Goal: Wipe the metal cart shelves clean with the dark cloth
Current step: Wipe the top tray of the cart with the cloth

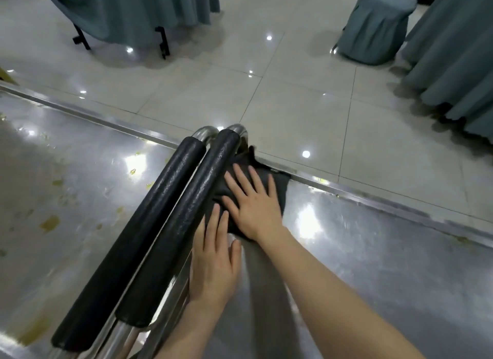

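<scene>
A: Start left of the padded handles (165,219). What was there?

B: Left shelf (80,171) of the metal cart, steel, glossy. Yellowish smears (50,223) were scattered over it, well to the left of the handles.

A: The handles themselves?

B: Two bars side by side, touching, in black foam sleeves. Bare steel tube showed at both ends.

A: Just right of them?

B: Left hand (213,262), palm down on the right shelf (386,252), hard against the nearer handle. Its fingers (214,225) were straight and close together, gripping nothing, with the tips at the near edge of the dark cloth (280,195).

A: And the cloth?

B: Bunched flat on the right shelf, tucked against the far end of the handles, with one corner lapping the shelf's back rim.

A: Right hand?

B: Right hand (253,206) lay on top of the cloth, just beyond the left hand. Its fingers (240,179) were spread wide and flat, pressing down, not curled round it.

A: Further right?

B: Bare steel with ceiling-light glare. Grime lay along the back rim.

A: Beyond the handles?

B: Pale tiled floor (293,105). A draped table (133,11) in grey-green cloth stood far left, a covered chair (373,27) far right.
</scene>
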{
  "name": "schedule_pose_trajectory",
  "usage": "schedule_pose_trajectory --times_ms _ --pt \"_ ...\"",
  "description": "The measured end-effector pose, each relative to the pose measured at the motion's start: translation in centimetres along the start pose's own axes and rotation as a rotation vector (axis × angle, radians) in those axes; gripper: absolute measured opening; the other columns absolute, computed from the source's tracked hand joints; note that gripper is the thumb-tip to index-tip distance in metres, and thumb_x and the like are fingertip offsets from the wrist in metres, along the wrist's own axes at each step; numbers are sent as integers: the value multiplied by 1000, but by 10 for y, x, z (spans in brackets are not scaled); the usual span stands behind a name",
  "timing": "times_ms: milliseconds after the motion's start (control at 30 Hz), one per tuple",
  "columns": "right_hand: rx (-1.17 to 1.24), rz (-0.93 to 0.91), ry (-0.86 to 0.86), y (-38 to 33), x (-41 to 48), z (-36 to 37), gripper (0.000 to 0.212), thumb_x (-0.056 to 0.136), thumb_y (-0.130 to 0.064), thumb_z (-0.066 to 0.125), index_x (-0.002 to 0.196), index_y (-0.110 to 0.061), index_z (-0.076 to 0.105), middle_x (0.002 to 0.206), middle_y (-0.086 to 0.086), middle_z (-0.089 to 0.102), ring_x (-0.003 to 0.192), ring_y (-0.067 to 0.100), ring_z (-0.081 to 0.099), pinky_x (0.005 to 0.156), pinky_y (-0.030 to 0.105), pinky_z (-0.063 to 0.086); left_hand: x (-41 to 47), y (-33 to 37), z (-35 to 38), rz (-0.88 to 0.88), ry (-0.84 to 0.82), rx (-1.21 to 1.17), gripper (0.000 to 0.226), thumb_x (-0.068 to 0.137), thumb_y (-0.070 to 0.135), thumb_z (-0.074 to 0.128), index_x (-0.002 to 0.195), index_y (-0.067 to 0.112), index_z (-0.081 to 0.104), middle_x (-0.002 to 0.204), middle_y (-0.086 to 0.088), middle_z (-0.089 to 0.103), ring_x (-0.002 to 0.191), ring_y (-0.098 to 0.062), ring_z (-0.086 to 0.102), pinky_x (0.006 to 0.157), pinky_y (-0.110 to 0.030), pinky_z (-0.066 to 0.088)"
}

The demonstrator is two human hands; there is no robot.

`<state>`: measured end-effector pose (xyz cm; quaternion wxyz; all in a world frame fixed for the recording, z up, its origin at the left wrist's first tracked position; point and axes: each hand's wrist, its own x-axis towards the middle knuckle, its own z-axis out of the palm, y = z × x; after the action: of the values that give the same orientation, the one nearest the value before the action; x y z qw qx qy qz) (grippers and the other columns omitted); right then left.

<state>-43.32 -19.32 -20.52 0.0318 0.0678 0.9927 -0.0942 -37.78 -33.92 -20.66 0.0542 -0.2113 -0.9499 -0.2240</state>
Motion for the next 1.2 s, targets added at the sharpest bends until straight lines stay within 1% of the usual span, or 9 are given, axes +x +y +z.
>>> schedule_pose_trajectory --times_ms 133,300,400,467,600,767,900,1033,1200 --pt "-19 16 28 24 4 -5 61 98 -61 22 155 -40 12 164 -12 6 151 15 5 120 49 -2 1 -2 -1 28 -42 49 54 97 29 40 145 5 41 158 -8 27 148 -25 18 121 -38 14" --pt "-33 438 102 117 -52 -19 64 96 -61 28 154 -37 17 163 -7 16 149 21 13 119 51 5 2 3 -4 18 -90 28 55 97 33 36 147 12 38 158 -6 28 148 -20 19 122 -34 8" --pt "-5 595 93 126 -59 -21 63 96 -60 24 154 -37 18 162 -5 18 149 25 11 118 57 4 3 3 -3 24 -94 27 55 97 32 37 148 12 35 158 -5 27 148 -17 19 121 -37 11" --pt "-29 530 83 103 -37 -19 63 97 -60 25 154 -38 15 163 -7 15 149 25 9 118 56 0 3 2 -2 36 -85 20 56 96 29 40 149 11 35 159 -6 26 148 -18 20 120 -40 15" --pt "-44 180 43 32 16 -7 63 97 -60 23 155 -37 11 164 -9 5 151 24 0 117 55 -8 3 0 1 28 -72 39 58 95 27 39 149 7 34 159 -7 25 147 -17 21 119 -40 20" --pt "-39 142 43 59 -2 -12 61 98 -60 22 154 -40 15 164 -10 7 151 21 4 119 50 -6 5 -2 0 -2 -95 43 58 96 29 43 149 10 33 159 -4 25 148 -15 20 119 -39 23" --pt "-56 334 108 128 -75 -19 60 96 -61 24 153 -42 21 163 -9 15 150 20 11 119 51 6 4 1 0 -13 -107 42 58 95 31 43 149 12 34 159 -3 25 148 -16 20 119 -42 24" --pt "-63 438 35 137 -97 -17 60 97 -60 16 154 -43 14 164 -11 4 151 22 -1 119 55 3 2 1 2 -21 -110 46 57 97 33 37 149 12 34 159 -2 24 148 -15 18 121 -41 20" --pt "-40 163 48 55 -18 -5 58 97 -59 27 152 -42 19 164 -9 6 151 23 -2 117 55 -8 3 -1 5 4 -91 38 57 96 33 38 149 11 35 159 -5 26 147 -17 23 119 -41 23"
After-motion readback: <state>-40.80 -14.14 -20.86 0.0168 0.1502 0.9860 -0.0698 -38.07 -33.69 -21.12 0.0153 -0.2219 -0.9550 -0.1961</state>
